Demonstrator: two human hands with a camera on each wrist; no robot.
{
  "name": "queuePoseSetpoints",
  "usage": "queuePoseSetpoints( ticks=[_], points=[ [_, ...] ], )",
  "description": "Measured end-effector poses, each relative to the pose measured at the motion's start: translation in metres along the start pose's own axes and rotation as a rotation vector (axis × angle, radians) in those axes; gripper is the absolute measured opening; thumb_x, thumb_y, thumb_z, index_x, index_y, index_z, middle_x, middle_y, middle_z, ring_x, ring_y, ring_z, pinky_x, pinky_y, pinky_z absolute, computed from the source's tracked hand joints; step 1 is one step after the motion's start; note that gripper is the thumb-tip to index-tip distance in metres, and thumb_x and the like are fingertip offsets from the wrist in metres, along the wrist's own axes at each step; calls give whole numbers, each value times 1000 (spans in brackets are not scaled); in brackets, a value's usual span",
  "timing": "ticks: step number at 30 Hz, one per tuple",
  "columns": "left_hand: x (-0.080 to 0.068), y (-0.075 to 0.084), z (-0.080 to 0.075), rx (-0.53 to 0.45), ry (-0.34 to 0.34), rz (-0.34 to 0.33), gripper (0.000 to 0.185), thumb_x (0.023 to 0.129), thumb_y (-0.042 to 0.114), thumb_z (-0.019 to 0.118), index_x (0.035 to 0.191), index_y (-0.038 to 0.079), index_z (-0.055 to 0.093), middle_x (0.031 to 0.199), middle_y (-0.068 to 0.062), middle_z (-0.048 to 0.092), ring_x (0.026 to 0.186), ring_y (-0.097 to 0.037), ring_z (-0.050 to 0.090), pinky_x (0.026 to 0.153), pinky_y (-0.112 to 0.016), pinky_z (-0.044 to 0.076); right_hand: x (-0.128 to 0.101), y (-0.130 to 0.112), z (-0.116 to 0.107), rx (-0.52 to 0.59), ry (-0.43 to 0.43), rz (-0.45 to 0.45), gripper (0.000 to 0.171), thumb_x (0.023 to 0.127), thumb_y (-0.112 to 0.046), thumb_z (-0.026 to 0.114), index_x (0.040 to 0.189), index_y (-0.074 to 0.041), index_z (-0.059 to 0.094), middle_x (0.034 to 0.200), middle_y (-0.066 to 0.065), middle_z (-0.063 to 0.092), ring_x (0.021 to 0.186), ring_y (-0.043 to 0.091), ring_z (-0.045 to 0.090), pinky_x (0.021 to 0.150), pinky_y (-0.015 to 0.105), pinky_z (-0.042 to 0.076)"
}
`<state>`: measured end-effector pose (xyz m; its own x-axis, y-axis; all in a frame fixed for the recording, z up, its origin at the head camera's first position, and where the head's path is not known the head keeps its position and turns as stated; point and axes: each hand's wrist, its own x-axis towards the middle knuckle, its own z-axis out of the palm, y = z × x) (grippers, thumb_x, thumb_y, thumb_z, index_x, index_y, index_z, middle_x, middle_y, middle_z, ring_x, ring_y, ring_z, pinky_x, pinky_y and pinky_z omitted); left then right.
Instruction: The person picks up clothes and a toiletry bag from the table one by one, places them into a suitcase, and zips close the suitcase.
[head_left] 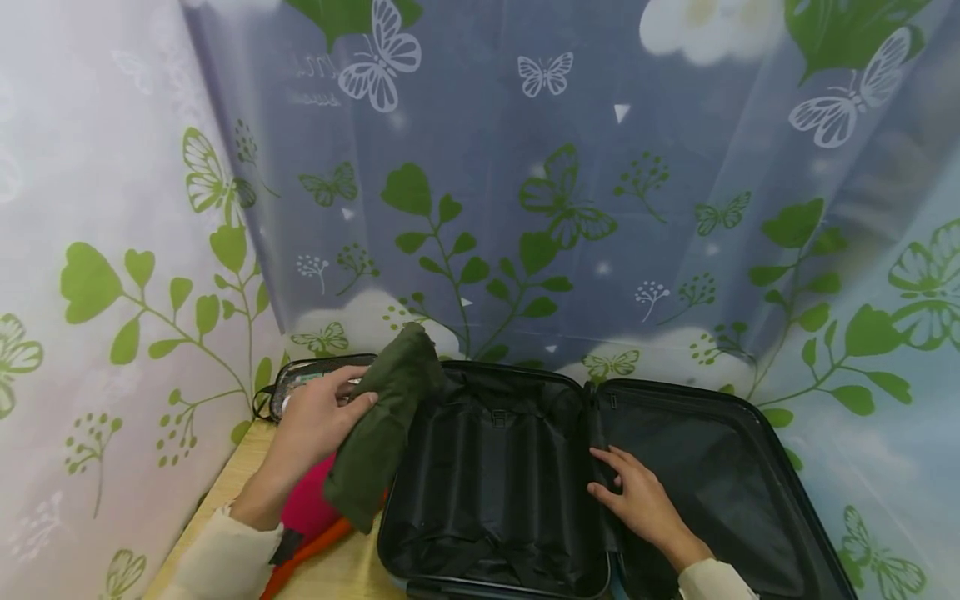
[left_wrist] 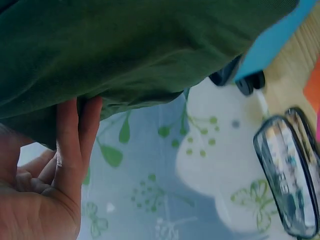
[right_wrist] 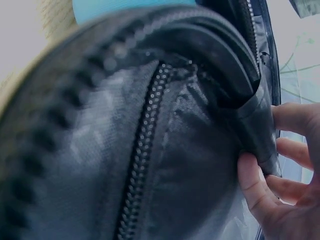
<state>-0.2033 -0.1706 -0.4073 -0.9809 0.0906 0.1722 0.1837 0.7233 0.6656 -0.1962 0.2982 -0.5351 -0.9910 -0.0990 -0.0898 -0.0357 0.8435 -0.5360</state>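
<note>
Head view. Your left hand point(head_left: 318, 421) grips a folded olive-green garment point(head_left: 386, 425), fingers curled over its upper part; the garment hangs above the left edge of the open black suitcase point(head_left: 487, 492), which lies flat on a wooden table point(head_left: 337, 575). Your right hand point(head_left: 637, 498) rests with straight, spread fingers on the centre hinge strip between the two suitcase halves. Beneath the left forearm lie a pink item point(head_left: 309, 500) and an orange item point(head_left: 315, 546); a clear zip pouch point(head_left: 300, 385) sits behind the left hand, against the butterfly-print curtain point(head_left: 525, 208).

Left wrist view. The garment point(left_wrist: 130, 50) fills the upper frame; your left-hand fingers point(left_wrist: 70, 145) press up against its underside. A blue suitcase shell with wheels point(left_wrist: 247, 82) and the pouch point(left_wrist: 290, 175) show at right.

Right wrist view. The suitcase lining and its zipper point(right_wrist: 145, 145) fill the frame, blurred. Your right-hand fingers point(right_wrist: 257, 187) lie against the black strip at the hinge; whether they pinch it cannot be told here.
</note>
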Motion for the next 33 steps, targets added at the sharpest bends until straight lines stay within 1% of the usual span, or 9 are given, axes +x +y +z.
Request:
queuePoseSetpoints(
  ticks=[6,10,13,15,19,21,25,28,33],
  points=[
    [7,13,22,-38,-26,19,43,105,22,73,146,9,69,128,-20,79,115,-39,77,98,-60,60,1,0,1,5,-11,0,62,102,-32,79,157,-12,60,165,33,44,87,15,58,79,44,52],
    [11,23,33,-44,-27,29,42,105,20,74,145,11,70,128,-17,79,115,-37,77,99,-59,60,2,0,2,1,-12,-9,62,102,-32,79,157,-12,60,165,33,45,87,15,58,79,44,52],
    [16,30,39,-66,-50,19,43,105,22,74,146,12,70,132,-17,78,118,-37,75,100,-59,60,1,-1,1,-5,-16,-8,62,102,-32,79,156,-11,60,165,33,45,86,14,58,79,45,52],
    [19,33,44,-111,-82,3,44,106,24,74,148,13,68,136,-17,76,123,-37,74,102,-58,59,1,-1,1,-9,-16,-7,62,102,-32,79,157,-11,60,165,34,45,86,14,58,80,45,53],
    [23,38,57,-235,-132,-33,45,106,24,73,149,14,67,139,-14,75,123,-34,74,99,-53,62,1,-2,0,-16,-10,-11,62,102,-31,79,157,-11,60,164,34,45,86,14,58,81,46,53],
    [23,40,67,-270,-146,-41,44,106,23,73,149,14,67,137,-13,76,121,-33,75,96,-51,63,1,-3,0,-19,-6,-15,61,102,-31,79,157,-11,60,164,34,45,86,14,58,81,46,53],
    [22,42,88,-280,-158,-40,42,107,21,73,147,12,68,136,-16,76,120,-34,75,96,-51,63,1,-4,0,-22,-10,-16,61,102,-31,79,157,-11,60,164,34,45,86,14,58,81,46,53],
    [21,44,101,-288,-165,-42,41,107,20,73,146,11,68,137,-17,75,122,-35,75,98,-52,62,1,-5,0,-18,-17,-16,61,102,-30,79,157,-11,59,164,35,44,86,14,58,81,46,53],
    [22,47,115,-312,-182,-42,43,107,21,72,147,9,67,145,-20,70,132,-39,70,104,-57,60,-1,-6,0,-17,-17,-14,61,102,-30,79,157,-10,59,164,35,44,87,15,58,81,47,54]
  ],
)
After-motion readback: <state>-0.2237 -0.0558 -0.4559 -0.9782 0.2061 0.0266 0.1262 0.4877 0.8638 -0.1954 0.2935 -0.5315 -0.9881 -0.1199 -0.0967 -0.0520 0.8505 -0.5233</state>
